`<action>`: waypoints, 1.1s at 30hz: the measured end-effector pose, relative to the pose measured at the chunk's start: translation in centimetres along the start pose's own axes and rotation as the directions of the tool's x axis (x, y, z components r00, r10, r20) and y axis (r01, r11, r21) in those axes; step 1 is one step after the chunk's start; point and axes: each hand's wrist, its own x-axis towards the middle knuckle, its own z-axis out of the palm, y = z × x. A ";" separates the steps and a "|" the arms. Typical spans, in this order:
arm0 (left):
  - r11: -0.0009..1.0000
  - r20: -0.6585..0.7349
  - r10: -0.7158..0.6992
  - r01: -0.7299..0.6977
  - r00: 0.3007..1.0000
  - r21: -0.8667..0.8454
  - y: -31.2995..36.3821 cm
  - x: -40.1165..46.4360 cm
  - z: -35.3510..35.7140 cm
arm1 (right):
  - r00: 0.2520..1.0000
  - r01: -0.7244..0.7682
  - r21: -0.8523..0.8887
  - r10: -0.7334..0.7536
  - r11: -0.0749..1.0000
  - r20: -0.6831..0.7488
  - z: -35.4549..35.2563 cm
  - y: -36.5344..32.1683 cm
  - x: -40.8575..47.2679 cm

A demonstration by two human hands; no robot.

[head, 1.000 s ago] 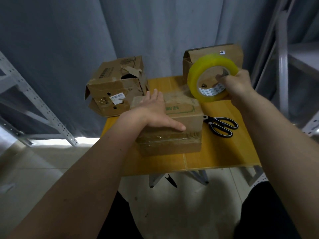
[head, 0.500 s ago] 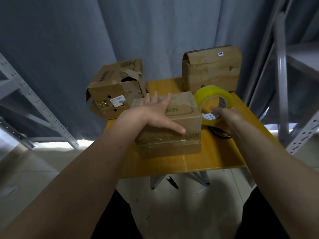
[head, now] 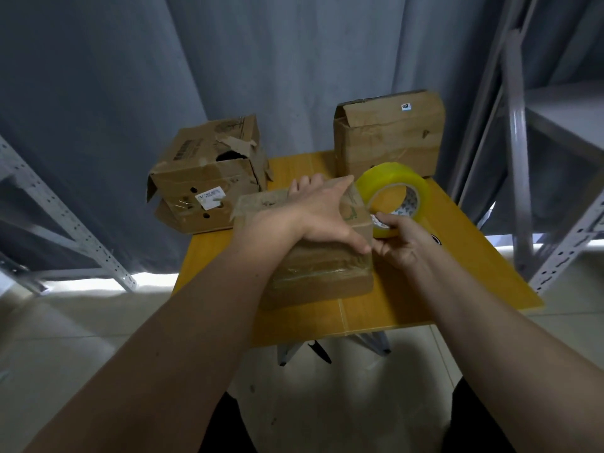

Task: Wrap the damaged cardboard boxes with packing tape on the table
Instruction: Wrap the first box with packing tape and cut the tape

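Note:
A low cardboard box [head: 322, 276], partly wrapped in clear tape, lies at the middle of the yellow table [head: 457, 289]. My left hand [head: 323, 214] lies flat on its top with the fingers spread and the thumb at the right edge. My right hand [head: 400, 240] grips a yellow roll of packing tape [head: 397, 186] at the box's right side, fingers through the core. A torn box [head: 209, 178] with a hole in its top sits at the back left. A third box [head: 389, 135] stands upright at the back right.
Black scissors [head: 436, 239] lie on the table just behind my right hand, mostly hidden. Grey metal shelving [head: 549, 191] stands close on the right and another rack [head: 65, 223] on the left. A grey curtain hangs behind the table.
My right hand brought the tape roll down from in front of the back right box to the right edge of the middle box. My left hand slid right along the box top.

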 end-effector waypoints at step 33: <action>0.702 -0.244 -0.168 -0.057 0.955 -0.710 -4.4 -2.1 2.6 | 0.630 0.627 -0.750 -0.703 0.210 0.330 10.9 -4.5 -4.7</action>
